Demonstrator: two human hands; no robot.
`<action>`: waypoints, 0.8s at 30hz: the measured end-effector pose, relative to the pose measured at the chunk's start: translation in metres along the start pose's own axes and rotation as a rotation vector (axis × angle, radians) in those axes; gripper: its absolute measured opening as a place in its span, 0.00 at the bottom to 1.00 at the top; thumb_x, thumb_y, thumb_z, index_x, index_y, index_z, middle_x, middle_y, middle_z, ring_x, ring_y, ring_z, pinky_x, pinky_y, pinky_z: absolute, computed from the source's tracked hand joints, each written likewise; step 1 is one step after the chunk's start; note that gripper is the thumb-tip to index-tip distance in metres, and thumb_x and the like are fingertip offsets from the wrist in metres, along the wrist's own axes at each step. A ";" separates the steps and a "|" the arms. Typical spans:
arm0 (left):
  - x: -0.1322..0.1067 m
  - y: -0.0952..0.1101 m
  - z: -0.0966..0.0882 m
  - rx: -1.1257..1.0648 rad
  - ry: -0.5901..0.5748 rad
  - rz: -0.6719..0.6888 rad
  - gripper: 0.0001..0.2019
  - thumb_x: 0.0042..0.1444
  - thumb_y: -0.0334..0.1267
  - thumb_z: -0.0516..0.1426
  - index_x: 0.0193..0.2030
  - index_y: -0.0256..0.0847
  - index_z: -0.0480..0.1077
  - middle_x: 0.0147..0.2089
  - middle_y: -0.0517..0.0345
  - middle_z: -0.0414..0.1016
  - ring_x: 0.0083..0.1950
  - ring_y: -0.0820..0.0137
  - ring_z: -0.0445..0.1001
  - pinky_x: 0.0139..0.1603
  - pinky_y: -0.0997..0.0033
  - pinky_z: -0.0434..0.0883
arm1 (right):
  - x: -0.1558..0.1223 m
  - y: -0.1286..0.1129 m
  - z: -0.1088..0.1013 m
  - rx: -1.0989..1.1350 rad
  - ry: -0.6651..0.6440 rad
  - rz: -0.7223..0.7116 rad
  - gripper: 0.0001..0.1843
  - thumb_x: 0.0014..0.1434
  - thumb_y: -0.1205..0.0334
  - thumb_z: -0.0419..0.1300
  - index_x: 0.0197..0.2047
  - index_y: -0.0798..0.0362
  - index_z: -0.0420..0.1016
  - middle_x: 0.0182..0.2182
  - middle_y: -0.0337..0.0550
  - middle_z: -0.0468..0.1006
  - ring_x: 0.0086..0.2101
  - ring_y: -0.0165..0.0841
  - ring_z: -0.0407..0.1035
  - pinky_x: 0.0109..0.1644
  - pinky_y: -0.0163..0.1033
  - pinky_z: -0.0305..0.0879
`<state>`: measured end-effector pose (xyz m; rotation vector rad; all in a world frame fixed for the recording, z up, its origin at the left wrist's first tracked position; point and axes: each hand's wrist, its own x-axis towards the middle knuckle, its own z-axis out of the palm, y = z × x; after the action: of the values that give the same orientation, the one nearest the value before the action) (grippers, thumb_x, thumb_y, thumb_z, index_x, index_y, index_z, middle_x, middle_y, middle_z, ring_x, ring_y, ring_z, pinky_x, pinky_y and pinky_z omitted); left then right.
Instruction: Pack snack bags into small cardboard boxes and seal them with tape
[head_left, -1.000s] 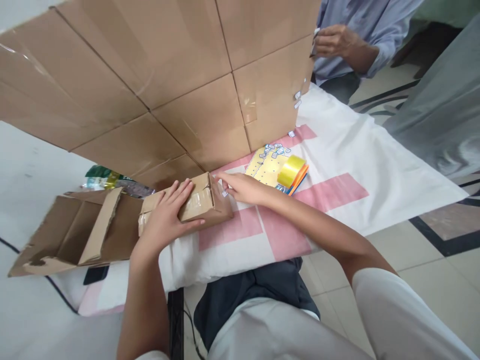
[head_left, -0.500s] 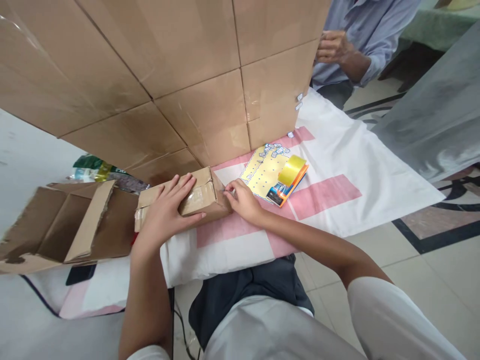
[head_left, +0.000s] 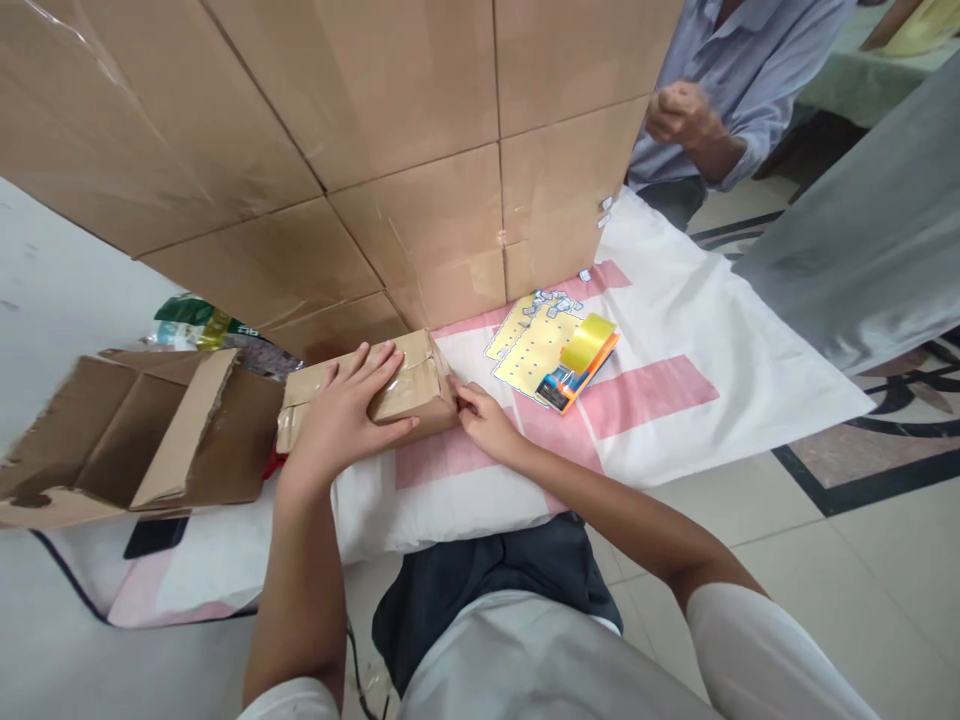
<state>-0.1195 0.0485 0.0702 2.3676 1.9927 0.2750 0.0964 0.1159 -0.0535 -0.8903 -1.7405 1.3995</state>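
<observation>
**Spread out on one side, curled up on the other**

From my end, furthest left of the left fingers was an open cardboard box (head_left: pixel 187 430), flaps up, with a green packet (head_left: pixel 184 318) behind it and a dark flat object (head_left: pixel 155 537) by its near edge. Something red (head_left: pixel 273 463) poked out just left of the left wrist. My left hand (head_left: pixel 349 405) lay spread on the small taped carton (head_left: pixel 411 378), fingers loose across the top, thumb down along the near side, not clenched. Beyond those fingers rose a big wall of cardboard (head_left: pixel 405 120). My right hand (head_left: pixel 484 420) had its fingers curled, tips against the carton's right end; couldn't tell if they pinched anything. So the carton sat under the left palm, between both hands. Just past the right fingers were yellow sheets (head_left: pixel 525 358) with an orange tape dispenser (head_left: pixel 556 402) on them, all on the pink-and-white cloth (head_left: pixel 660 440). Far right, beyond the fingers, a co-worker's hand (head_left: pixel 682 115) was blurry and curled.
</observation>
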 end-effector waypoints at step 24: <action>-0.002 0.006 0.000 0.044 -0.004 -0.025 0.42 0.61 0.60 0.56 0.78 0.47 0.52 0.80 0.51 0.51 0.81 0.45 0.46 0.77 0.37 0.48 | -0.004 -0.004 -0.010 0.096 -0.189 0.018 0.47 0.53 0.68 0.58 0.77 0.56 0.55 0.39 0.41 0.69 0.38 0.33 0.64 0.50 0.41 0.68</action>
<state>-0.1141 0.0459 0.0711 2.3654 2.0462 0.2277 0.1069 0.1167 -0.0490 -0.7437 -1.7894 1.6099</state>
